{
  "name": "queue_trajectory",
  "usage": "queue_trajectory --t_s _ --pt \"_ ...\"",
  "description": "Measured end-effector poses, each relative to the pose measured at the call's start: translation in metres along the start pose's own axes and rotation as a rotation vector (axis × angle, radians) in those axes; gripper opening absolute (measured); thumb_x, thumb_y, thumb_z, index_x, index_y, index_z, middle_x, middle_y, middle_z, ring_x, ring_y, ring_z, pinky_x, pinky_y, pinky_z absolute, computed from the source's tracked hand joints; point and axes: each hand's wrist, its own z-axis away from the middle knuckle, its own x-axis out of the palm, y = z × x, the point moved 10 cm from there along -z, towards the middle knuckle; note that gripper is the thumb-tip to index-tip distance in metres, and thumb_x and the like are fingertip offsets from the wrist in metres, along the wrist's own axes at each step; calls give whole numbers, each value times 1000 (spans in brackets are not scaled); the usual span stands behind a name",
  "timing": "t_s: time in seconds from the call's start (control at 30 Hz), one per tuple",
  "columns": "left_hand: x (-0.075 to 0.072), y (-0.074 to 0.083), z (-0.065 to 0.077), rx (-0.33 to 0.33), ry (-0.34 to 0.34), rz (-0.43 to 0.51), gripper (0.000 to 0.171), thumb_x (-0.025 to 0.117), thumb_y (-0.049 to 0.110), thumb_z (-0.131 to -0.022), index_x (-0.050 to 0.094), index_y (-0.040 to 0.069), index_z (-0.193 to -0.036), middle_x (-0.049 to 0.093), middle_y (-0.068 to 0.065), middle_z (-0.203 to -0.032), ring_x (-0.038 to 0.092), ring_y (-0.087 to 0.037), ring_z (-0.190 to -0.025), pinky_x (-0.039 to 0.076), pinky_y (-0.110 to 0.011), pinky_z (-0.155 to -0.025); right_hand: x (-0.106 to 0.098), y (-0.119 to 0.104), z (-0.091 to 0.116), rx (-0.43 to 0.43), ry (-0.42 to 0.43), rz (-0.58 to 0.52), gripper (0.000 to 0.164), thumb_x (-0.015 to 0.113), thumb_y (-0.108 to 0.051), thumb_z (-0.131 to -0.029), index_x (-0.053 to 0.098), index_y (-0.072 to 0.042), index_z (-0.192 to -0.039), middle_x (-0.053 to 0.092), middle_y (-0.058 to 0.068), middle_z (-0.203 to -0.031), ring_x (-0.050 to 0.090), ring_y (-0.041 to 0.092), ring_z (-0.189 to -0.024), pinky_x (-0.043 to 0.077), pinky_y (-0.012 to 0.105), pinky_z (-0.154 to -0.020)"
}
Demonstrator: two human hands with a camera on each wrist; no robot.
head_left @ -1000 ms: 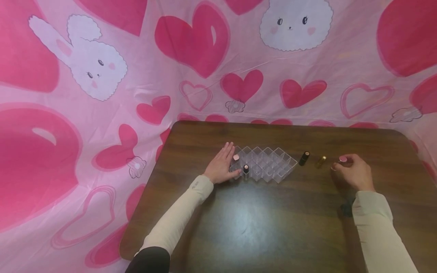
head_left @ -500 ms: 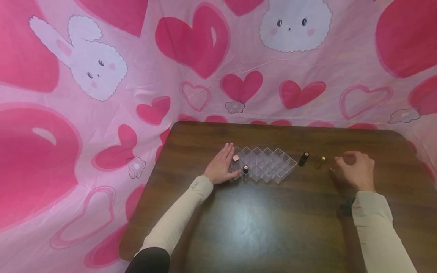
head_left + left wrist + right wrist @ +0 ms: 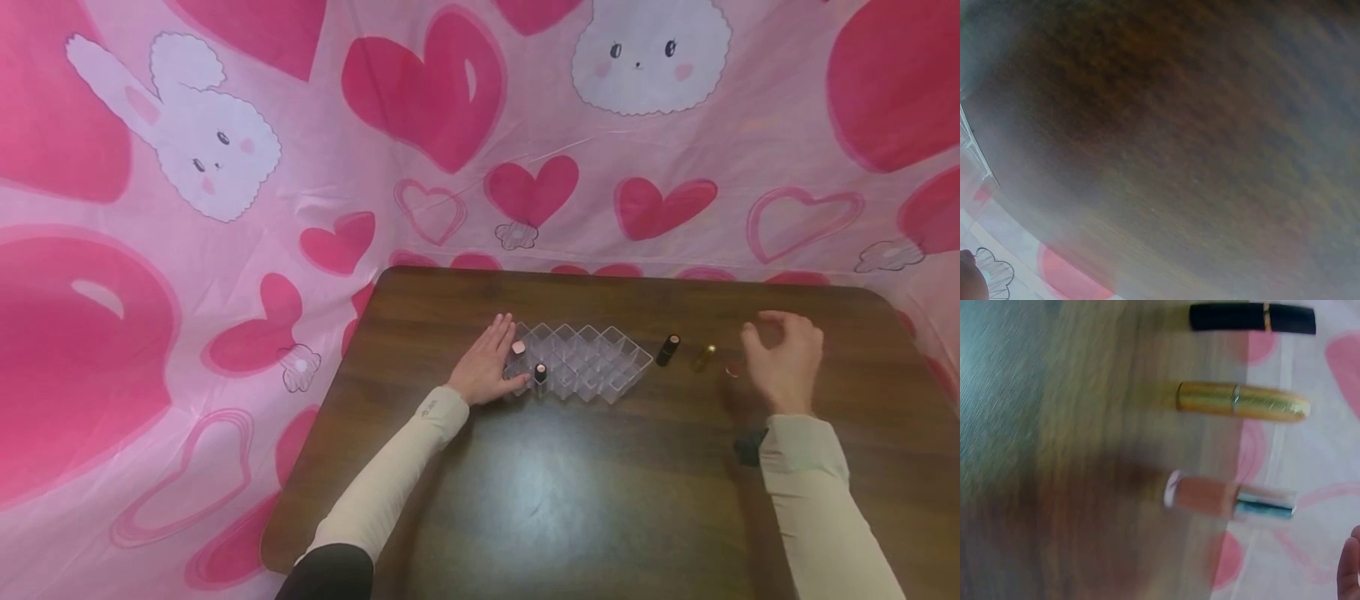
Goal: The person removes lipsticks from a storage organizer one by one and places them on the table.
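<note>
My left hand (image 3: 483,367) rests with straight fingers along the left end of a clear lipstick organizer (image 3: 592,362). A pink-topped lipstick (image 3: 518,347) and a black lipstick (image 3: 541,372) stand in its left compartments. My right hand (image 3: 786,362) hovers at the right, thumb and index finger apart. Beside it a tube with a pink base and silvery cap (image 3: 1204,497) stands upright; in the head view the hand mostly hides it. The right wrist view shows fingertips (image 3: 1349,569) clear of that tube. Left of it stand a gold lipstick (image 3: 705,357) and a black lipstick (image 3: 668,350).
Everything stands on a dark wooden table (image 3: 525,483) with rounded corners. Pink cloth with hearts and rabbits (image 3: 427,92) hangs behind and at the left. Blurred tabletop (image 3: 1166,156) fills most of the left wrist view, with the organizer's edge (image 3: 975,147) at its left.
My right hand has lifted off the pink-based tube, its thumb and index finger moving up and away, and its forearm has shifted slightly left. The left hand stays on the organizer.
</note>
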Motion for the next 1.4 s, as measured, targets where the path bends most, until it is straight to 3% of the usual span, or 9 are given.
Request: queue_trajectory --t_s 0.27,0.5,0.57,0.83,1.0,1.2,1.4 --pt "-1 0 0 5 6 -2 97 40 69 -87 16 4 -154 11 -12 -163 3 -22 -152 13 -33 -123 8 -38 7 -99 63 -52 28 62 -16 -88 64 6 -105 60 23 -98 44 28 -93 28 28 -76" --pt "1 -1 -1 5 5 -7 97 39 69 -87 15 5 -155 14 -13 -163 3 -22 -152 13 -33 -123 32 -64 17 -205 -29 -105 21 66 -11 -87 66 4 -101 63 20 -94 42 -3 -83 30 14 -72" --pt "1 -1 -1 3 6 -2 96 40 69 -87 15 5 -155 14 -12 -163 3 -22 -152 13 -33 -123 40 -71 21 -241 -57 -126 18 67 -9 -87 66 3 -100 64 19 -93 42 -7 -82 32 12 -71" --pt "2 -2 -2 -4 -4 -2 97 40 70 -87 14 6 -155 10 -10 -164 0 -20 -152 11 -31 -123 66 -100 35 -372 -104 -193 12 69 -3 -83 68 2 -94 64 14 -84 46 1 -76 37 9 -66" --pt "1 -2 -1 -4 1 -3 97 41 69 -87 15 5 -155 11 -11 -164 1 -21 -152 12 -32 -123 83 -122 46 -445 -147 -212 12 70 -3 -82 67 1 -93 64 14 -84 51 17 -76 41 19 -65" --pt "2 -2 0 0 -4 -2 96 40 69 -87 15 5 -155 10 -10 -164 1 -21 -152 12 -31 -123 108 -138 59 -458 -254 -221 15 70 -5 -83 66 0 -97 64 15 -92 55 28 -85 45 23 -73" --pt "1 -3 -1 -1 -1 3 96 41 69 -87 15 5 -155 11 -11 -164 1 -21 -152 12 -32 -123 130 -152 70 -463 -355 -216 17 69 -8 -86 65 -1 -101 64 13 -96 53 27 -87 47 40 -74"
